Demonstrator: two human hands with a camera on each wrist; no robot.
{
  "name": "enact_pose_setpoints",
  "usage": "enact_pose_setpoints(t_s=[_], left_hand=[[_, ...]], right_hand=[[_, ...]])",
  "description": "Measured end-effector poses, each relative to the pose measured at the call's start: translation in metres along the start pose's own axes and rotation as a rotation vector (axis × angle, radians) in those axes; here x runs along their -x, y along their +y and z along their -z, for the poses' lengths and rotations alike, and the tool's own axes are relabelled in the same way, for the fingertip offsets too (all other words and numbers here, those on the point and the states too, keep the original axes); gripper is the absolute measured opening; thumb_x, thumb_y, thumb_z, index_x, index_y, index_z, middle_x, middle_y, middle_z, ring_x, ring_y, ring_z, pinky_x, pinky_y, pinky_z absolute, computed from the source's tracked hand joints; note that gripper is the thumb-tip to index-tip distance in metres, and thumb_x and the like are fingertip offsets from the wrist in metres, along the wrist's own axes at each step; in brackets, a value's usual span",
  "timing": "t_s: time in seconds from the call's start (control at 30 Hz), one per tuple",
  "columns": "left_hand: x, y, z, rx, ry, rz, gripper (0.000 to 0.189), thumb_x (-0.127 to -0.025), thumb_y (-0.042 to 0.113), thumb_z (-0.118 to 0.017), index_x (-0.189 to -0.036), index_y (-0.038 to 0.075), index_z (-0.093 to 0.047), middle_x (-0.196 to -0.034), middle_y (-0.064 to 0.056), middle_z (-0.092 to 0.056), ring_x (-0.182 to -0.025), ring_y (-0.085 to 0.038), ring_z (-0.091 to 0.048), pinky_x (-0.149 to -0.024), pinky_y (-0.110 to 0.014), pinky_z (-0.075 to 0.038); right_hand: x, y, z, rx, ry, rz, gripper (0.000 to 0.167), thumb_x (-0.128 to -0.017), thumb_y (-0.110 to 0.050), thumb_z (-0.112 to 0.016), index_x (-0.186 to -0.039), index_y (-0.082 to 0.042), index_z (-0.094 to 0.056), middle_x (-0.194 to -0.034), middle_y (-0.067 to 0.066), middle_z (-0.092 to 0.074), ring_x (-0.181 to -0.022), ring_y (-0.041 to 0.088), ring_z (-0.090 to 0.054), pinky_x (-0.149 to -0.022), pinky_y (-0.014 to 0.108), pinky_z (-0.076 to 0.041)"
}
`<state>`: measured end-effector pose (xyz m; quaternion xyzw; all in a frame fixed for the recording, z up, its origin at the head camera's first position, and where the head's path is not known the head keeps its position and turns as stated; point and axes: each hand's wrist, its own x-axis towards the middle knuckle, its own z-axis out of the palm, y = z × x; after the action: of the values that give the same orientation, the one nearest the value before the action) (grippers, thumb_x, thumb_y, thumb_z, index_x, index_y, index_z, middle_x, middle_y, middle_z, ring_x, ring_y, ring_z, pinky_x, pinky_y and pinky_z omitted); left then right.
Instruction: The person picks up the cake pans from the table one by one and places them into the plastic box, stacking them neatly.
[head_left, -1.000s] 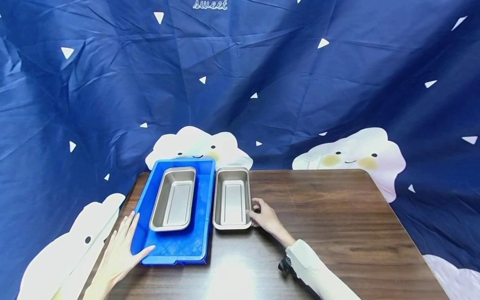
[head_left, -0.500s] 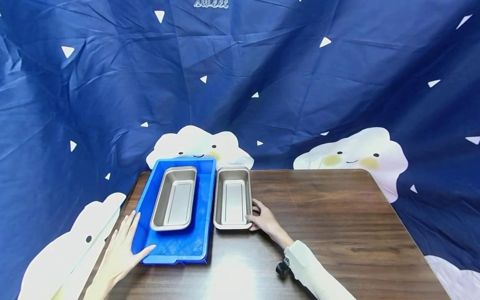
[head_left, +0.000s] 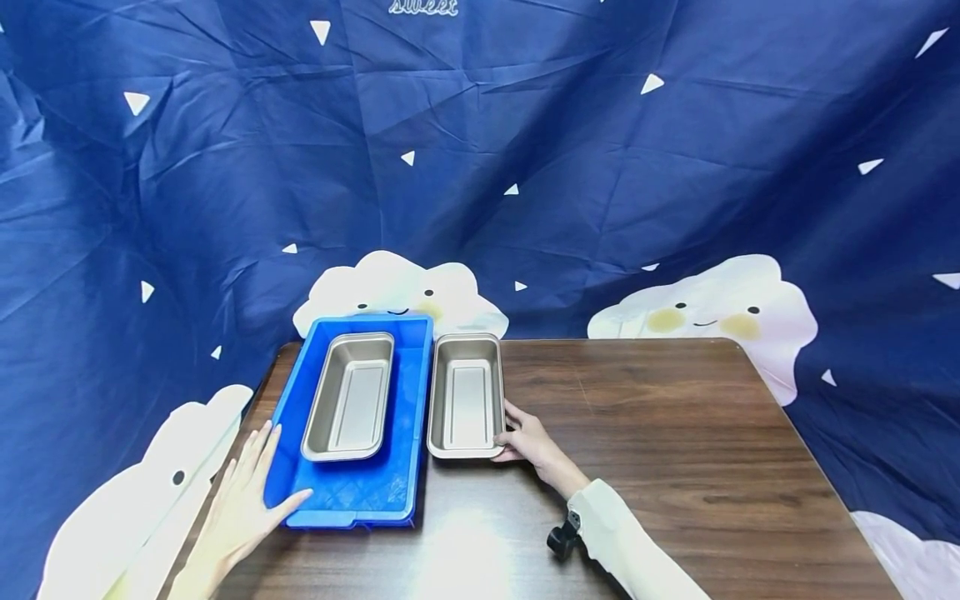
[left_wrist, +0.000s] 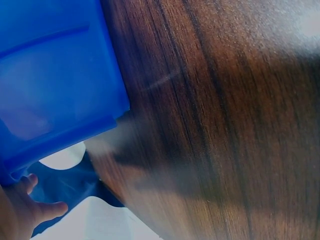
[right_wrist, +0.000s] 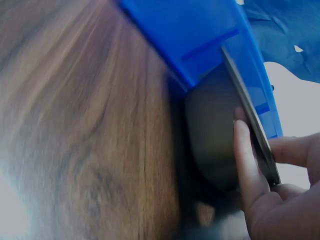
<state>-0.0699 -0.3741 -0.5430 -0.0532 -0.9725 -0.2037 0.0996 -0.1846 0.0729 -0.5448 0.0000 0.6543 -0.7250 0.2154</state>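
Two beige-grey metal loaf pans lie side by side in the head view. The left loaf pan sits inside a blue plastic tray; the right loaf pan is just right of the tray. My right hand pinches that pan's right rim near its front corner, thumb over the rim. In the right wrist view, fingers of the right hand lie along the outer wall below the rim. My left hand rests on the tray's left front edge, fingers straight and spread.
The brown wooden table extends to the right of the pans. A dark blue curtain with white clouds hangs behind it. A small black device hangs at the right cuff.
My right hand has closed around the right pan's rim, its fingers slipping further under the front corner. The left hand, tray and pans have stayed almost in place.
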Motion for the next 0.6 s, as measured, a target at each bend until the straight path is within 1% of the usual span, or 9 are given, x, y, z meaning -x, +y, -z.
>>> enact_pose_setpoints(t_s=[0.07,0.17,0.3,0.37,0.47,0.6], left_hand=[[0.0,0.0,0.001,0.002,0.003,-0.002,0.109,-0.091,0.048,-0.079,-0.171,0.014,-0.014,-0.174,-0.022,-0.018,-0.161,-0.044,-0.005,-0.121,-0.075,-0.004],[-0.001,-0.001,0.001,0.005,0.007,-0.007,0.108,-0.091,0.046,-0.08,-0.171,0.013,-0.015,-0.174,-0.021,-0.017,-0.162,-0.043,-0.005,-0.122,-0.074,-0.004],[0.0,-0.001,0.001,0.006,0.007,-0.005,0.108,-0.091,0.045,-0.08,-0.171,0.012,-0.015,-0.175,-0.02,-0.016,-0.162,-0.043,-0.004,-0.123,-0.073,-0.003],[0.0,-0.001,0.001,0.002,0.007,-0.002,0.108,-0.091,0.045,-0.08,-0.171,0.013,-0.015,-0.174,-0.021,-0.017,-0.161,-0.044,-0.005,-0.122,-0.074,-0.005],[-0.001,-0.001,0.001,0.001,0.004,0.002,0.108,-0.091,0.046,-0.08,-0.171,0.013,-0.015,-0.174,-0.021,-0.018,-0.161,-0.046,-0.007,-0.122,-0.075,-0.006],[-0.001,-0.002,0.001,0.0,0.003,0.004,0.108,-0.091,0.046,-0.08,-0.171,0.013,-0.015,-0.175,-0.021,-0.017,-0.161,-0.046,-0.007,-0.122,-0.073,-0.005]], right_hand=[[0.0,-0.002,0.0,-0.043,0.003,-0.012,0.084,-0.089,0.018,-0.052,-0.166,0.004,-0.021,-0.157,0.042,-0.037,-0.081,0.026,-0.075,-0.072,0.039,-0.065],[-0.001,-0.004,0.0,-0.077,0.001,-0.008,0.083,-0.09,0.019,-0.051,-0.166,0.002,-0.023,-0.158,0.041,-0.036,-0.092,0.035,-0.076,-0.074,0.041,-0.065],[-0.002,-0.008,-0.001,-0.107,-0.015,-0.009,0.083,-0.091,0.02,-0.049,-0.166,0.002,-0.022,-0.159,0.041,-0.033,-0.106,0.047,-0.071,-0.078,0.045,-0.065],[-0.002,-0.009,-0.001,-0.135,-0.019,-0.023,0.084,-0.091,0.021,-0.047,-0.167,0.0,-0.02,-0.16,0.04,-0.033,-0.113,0.053,-0.067,-0.082,0.047,-0.064],[-0.001,-0.011,-0.001,-0.166,-0.026,-0.033,0.084,-0.091,0.021,-0.044,-0.168,-0.001,-0.017,-0.16,0.041,-0.032,-0.12,0.056,-0.062,-0.086,0.049,-0.063],[0.003,-0.019,-0.001,-0.184,-0.034,-0.024,0.085,-0.092,0.022,-0.044,-0.168,-0.001,-0.015,-0.161,0.041,-0.03,-0.124,0.058,-0.058,-0.089,0.05,-0.062]])
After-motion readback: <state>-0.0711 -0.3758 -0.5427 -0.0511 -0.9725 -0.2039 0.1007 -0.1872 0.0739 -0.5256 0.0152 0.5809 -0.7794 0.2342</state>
